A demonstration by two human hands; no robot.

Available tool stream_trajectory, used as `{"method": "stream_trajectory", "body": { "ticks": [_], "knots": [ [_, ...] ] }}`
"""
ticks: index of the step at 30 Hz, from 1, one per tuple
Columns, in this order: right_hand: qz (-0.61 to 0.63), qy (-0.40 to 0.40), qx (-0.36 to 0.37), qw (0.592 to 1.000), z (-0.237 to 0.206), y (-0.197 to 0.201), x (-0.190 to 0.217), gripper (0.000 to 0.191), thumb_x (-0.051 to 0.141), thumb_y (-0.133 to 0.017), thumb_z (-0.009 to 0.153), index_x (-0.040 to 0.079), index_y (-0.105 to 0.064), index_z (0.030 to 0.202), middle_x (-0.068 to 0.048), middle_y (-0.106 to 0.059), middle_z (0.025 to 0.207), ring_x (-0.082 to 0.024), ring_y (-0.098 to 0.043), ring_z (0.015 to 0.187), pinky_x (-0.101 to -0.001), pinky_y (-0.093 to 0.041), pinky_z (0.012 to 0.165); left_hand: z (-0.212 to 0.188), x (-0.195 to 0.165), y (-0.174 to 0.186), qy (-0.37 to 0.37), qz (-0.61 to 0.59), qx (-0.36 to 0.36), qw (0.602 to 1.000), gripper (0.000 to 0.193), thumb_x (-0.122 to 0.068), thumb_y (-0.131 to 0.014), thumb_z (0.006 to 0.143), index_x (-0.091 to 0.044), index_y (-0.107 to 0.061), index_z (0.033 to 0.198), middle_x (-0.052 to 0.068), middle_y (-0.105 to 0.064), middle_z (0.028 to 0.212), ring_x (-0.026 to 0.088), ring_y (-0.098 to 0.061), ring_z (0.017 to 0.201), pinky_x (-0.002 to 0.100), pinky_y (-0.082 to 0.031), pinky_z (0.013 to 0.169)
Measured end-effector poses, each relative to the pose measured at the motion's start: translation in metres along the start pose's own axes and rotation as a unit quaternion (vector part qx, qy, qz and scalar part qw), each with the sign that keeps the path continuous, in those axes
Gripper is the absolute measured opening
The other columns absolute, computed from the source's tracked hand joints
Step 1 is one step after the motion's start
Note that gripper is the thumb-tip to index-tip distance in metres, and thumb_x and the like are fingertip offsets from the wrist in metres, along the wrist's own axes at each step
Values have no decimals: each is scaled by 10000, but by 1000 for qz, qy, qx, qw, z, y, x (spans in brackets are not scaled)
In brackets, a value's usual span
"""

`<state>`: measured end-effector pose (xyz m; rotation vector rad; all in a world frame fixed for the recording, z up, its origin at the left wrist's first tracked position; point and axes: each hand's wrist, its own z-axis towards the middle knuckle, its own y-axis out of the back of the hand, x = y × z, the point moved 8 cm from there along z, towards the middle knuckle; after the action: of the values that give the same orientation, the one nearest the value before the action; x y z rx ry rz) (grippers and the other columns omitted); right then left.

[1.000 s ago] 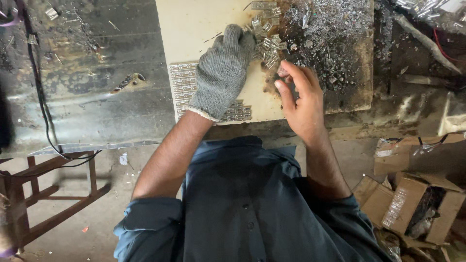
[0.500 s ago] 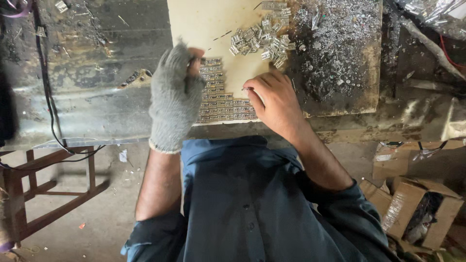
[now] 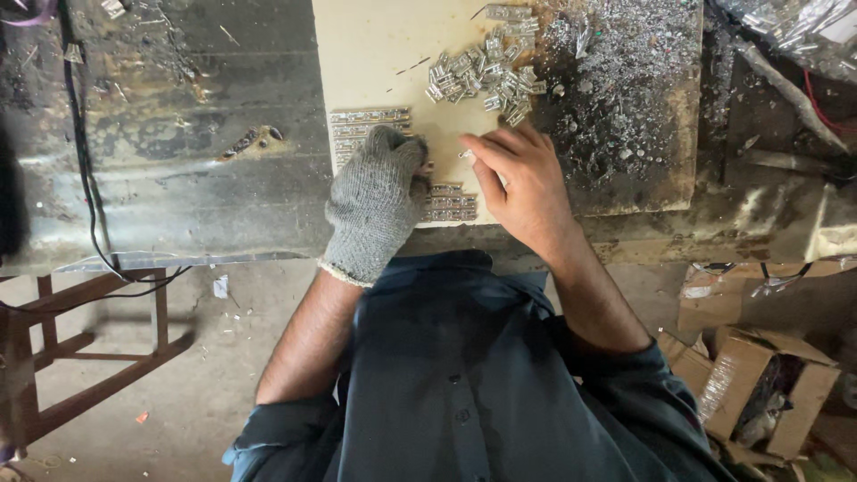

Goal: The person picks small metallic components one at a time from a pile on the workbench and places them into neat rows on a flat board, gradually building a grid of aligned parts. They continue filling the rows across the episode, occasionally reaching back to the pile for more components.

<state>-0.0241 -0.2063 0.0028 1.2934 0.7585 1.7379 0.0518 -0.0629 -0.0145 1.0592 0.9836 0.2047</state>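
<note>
Looking down over a dark blue shirt (image 3: 464, 384) at a pale board (image 3: 384, 54) lying on a grimy metal worktop (image 3: 178, 178).

Left hand (image 3: 375, 201), wearing a grey knitted glove, resting fingers curled and pressing down on the neat rows of small metal pieces (image 3: 370, 120) lined up along the near edge of the board; nothing lifted in it, fingers drawn in rather than spread.

Right hand (image 3: 522, 178), bare, lying just beside the gloved one, thumb and forefinger pinching narrowly on one small metal piece (image 3: 466, 154) right next to the end of the rows, possibly touching the board, though too small to tell for sure.

Sitting just beyond the right hand's fingertips, a loose heap of the same metal pieces (image 3: 486, 76). Spreading to the right of that heap, a dark patch of metal shavings (image 3: 625, 98).

Standing on the floor at lower right, open cardboard boxes (image 3: 759, 393); at lower left, a rusty metal frame (image 3: 89, 357); hanging along the left, a black cable (image 3: 80, 178).
</note>
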Motion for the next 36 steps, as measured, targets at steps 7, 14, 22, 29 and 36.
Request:
{"method": "stream_trajectory", "body": {
  "ticks": [7, 14, 22, 29, 36],
  "knots": [
    [33, 18, 3, 999, 10, -11, -1, 192, 67, -711, 986, 91, -717, 1177, -70, -725, 1094, -282, -651, 1056, -432, -493, 1000, -20, 0, 38, 28, -40, -84, 995, 527, -71, -669, 902, -109, -586, 1421, 168, -624, 1189, 368, -677, 905, 475, -549, 701],
    [-17, 11, 39, 999, 20, -43, -7, 69, 128, -780, 944, 87, -742, 985, -65, -715, 1044, -305, -629, 1066, -474, -476, 963, -32, 7, 59, 13, -84, -164, 983, 363, -61, -645, 1020, -122, -600, 1375, 149, -602, 1132, 340, -655, 978, 450, -552, 784],
    [6, -49, -4, 999, 26, -38, -38, 248, 129, -682, 1078, 82, -753, 1310, -105, -633, 1229, -303, -573, 1166, -451, -482, 1053, -21, 20, 54, 39, -67, -146, 986, 296, -57, -664, 992, -87, -643, 1286, 167, -622, 1097, 326, -673, 847, 441, -551, 696],
    [-146, 42, -3, 988, 55, -30, -33, 183, 164, -772, 953, 93, -739, 1118, -102, -620, 1228, -327, -558, 1141, -462, -466, 980, 58, 4, 6, -66, 35, -17, 997, 329, -119, -723, 814, -133, -700, 1142, 148, -646, 1086, 344, -698, 878, 477, -575, 712],
    [-147, -15, -1, 989, 48, -28, -56, 108, 174, -771, 1034, 86, -714, 1058, -89, -628, 1133, -317, -563, 1107, -471, -463, 977, 75, 0, -15, -112, 124, 29, 986, 273, -156, -738, 899, -89, -664, 1153, 167, -615, 1091, 337, -697, 902, 476, -578, 710]
  ]
}}
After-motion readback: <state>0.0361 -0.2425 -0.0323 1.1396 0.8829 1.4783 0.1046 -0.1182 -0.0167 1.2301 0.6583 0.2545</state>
